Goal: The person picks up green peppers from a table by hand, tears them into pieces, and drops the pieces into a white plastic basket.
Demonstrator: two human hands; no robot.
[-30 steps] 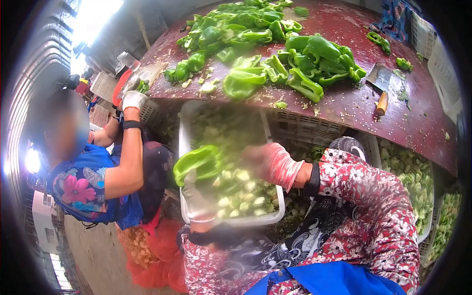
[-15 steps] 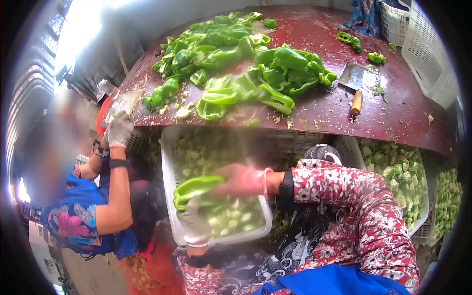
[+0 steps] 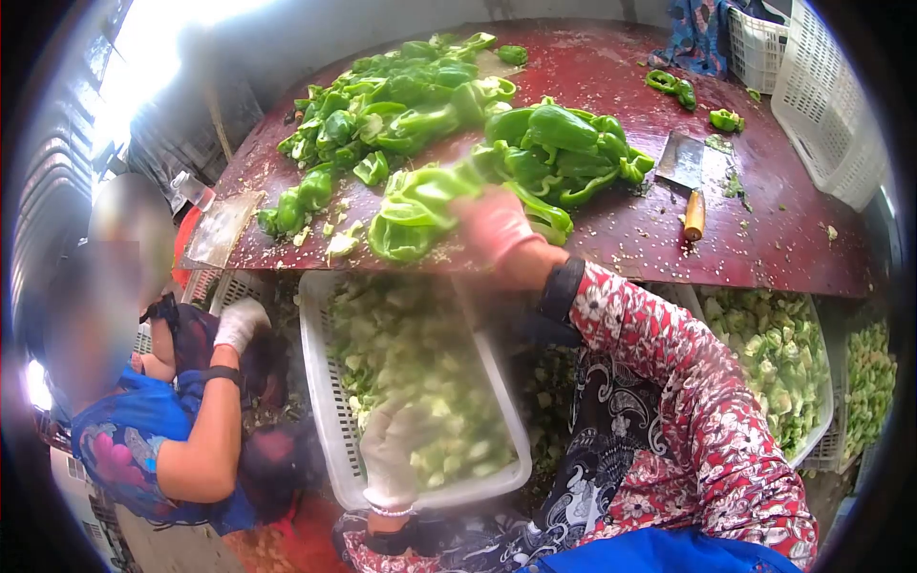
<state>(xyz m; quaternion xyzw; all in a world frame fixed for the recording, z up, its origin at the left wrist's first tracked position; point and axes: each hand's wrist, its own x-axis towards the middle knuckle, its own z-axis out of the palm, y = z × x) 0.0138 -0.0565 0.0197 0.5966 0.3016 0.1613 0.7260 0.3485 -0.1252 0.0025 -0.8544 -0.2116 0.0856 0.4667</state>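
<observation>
My right hand [image 3: 495,225], in a pinkish glove, is over the near edge of the red table, right at a stack of opened green pepper halves [image 3: 406,215]. Motion smears its fingers, so I cannot tell whether they grip a pepper. Beside it lies a heap of whole-looking and cut green peppers [image 3: 564,143]. My left hand [image 3: 389,456], in a pale glove, is low over a white plastic crate [image 3: 320,382] on my lap side of the table. Pale green pepper cores [image 3: 458,439] fill that crate. The left fingers are blurred against them.
A cleaver [image 3: 683,160] with a wooden handle lies on the seed-strewn red table [image 3: 611,248]. More peppers [image 3: 382,95] are heaped farther back. Crates of cores [image 3: 764,344] stand at right. At left sits a co-worker [image 3: 158,430] with a gloved hand lowered.
My right hand has moved up from the crate to the table's peppers. The pepper half between my hands is gone from over the crate. The co-worker's gloved hand has dropped from the table edge.
</observation>
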